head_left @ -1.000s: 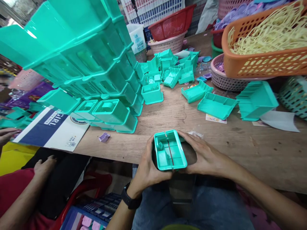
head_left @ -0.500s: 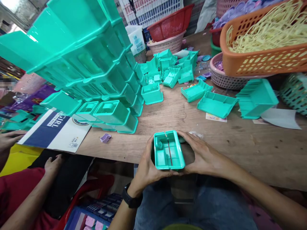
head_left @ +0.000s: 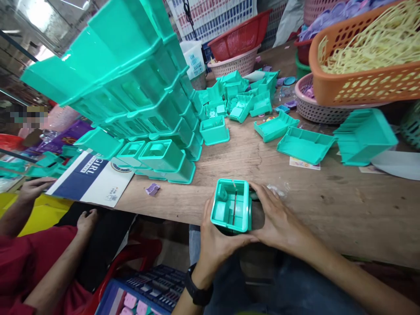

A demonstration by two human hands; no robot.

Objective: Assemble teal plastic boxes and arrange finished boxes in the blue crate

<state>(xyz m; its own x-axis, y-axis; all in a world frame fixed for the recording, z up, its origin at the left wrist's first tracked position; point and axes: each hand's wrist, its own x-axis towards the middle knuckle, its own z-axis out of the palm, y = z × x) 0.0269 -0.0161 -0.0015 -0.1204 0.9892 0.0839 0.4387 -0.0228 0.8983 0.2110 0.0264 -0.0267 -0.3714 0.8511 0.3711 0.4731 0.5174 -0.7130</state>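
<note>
I'm sitting at a worn brown wooden table (head_left: 328,205) with a rough grain. Bright white ceiling light (head_left: 37,11) glares at the upper left. A red plastic stool (head_left: 138,256) stands beside my knees, just under the table's near edge.

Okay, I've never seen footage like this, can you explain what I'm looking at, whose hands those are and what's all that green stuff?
The camera sits on a person's head, looking down at their own two hands. The left hand, with a black watch at the wrist, and the right hand together hold one small green plastic box, open side up, at the edge of a wooden table. On the table lie more green boxes, a tall leaning stack of them, and baskets. At the left sits another person in a red sleeve.
</note>
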